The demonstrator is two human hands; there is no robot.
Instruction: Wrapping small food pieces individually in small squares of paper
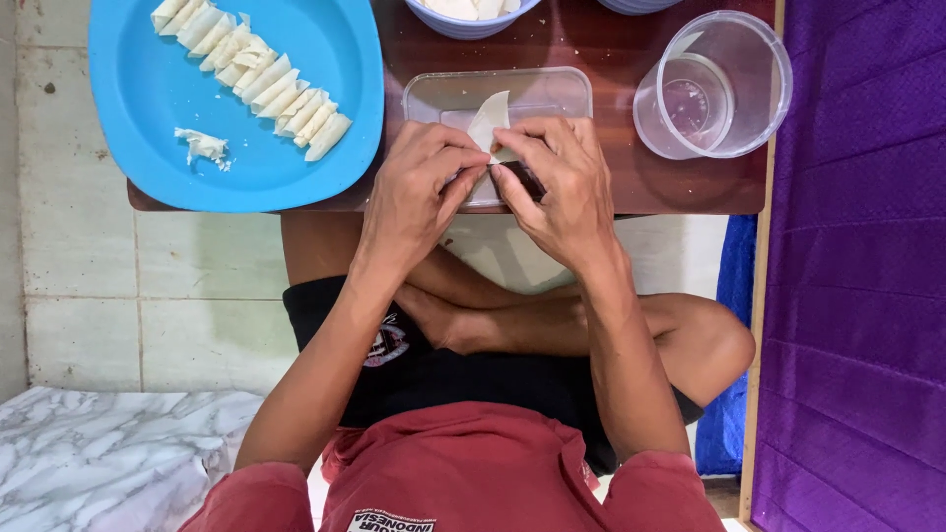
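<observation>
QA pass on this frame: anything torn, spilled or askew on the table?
One oddity: a torn, crumpled wrapper scrap lies loose on the blue plate, apart from the tidy row of rolls. Nothing spilled; both hands fold a wrapper.

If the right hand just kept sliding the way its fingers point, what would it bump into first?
The right hand points toward the left hand, fingertips almost touching over the thin dough wrapper. It would likely meet the wrapper and the left hand's fingers first, though depth is unclear.
</observation>
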